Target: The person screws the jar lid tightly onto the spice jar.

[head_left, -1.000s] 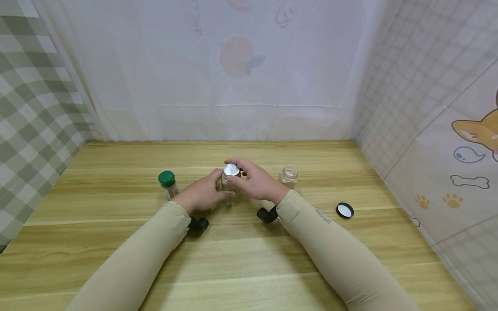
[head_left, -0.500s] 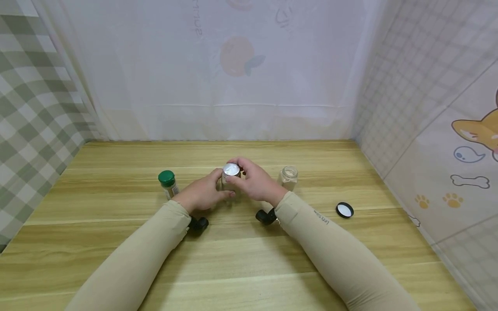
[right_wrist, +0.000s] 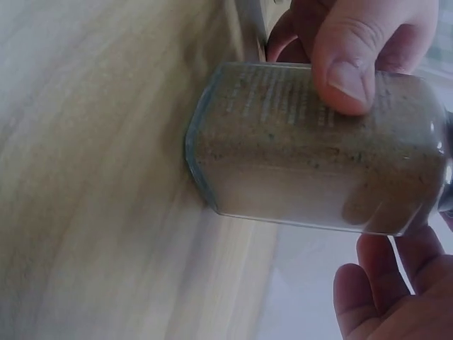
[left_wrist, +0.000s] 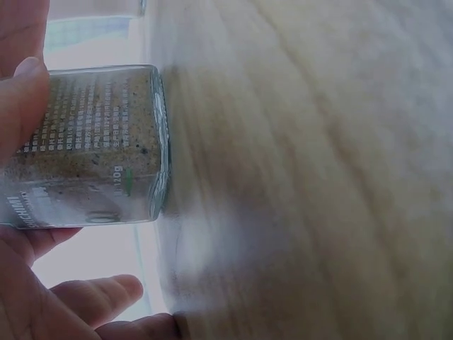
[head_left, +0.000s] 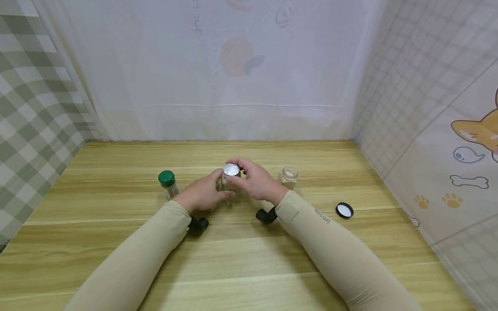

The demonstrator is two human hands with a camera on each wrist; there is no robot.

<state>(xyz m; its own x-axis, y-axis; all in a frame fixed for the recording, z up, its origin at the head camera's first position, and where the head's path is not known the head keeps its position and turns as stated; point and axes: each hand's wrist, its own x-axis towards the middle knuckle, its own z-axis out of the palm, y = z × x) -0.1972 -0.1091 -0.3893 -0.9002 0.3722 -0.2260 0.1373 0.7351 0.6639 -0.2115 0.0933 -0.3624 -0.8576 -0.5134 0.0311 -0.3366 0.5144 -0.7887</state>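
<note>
A glass jar of speckled brown seasoning powder point(head_left: 230, 185) stands upright on the wooden table between both hands. Silvery foil point(head_left: 231, 169) covers its mouth, wrinkled on top. My left hand point(head_left: 203, 190) grips the jar's body from the left, thumb on the near side. From the right, my right hand point(head_left: 256, 180) pinches the rim, thumb in front and fingers behind. White print shows on the jar's side point(left_wrist: 85, 117) in the left wrist view. The jar's base point(right_wrist: 202, 142) is at the tabletop in the right wrist view.
A green-capped shaker bottle point(head_left: 168, 183) stands left of the hands. Just behind the right wrist is a lidless glass jar point(head_left: 288, 176). A black lid point(head_left: 344, 210) lies inside-up farther right. Black wrist devices point(head_left: 198, 225) sit under the sleeves. Curtains close off the back and sides.
The foil surface looked smooth at first and now looks dimpled. My right hand has shifted only slightly at the rim; the left hand and the jar hold their place.
</note>
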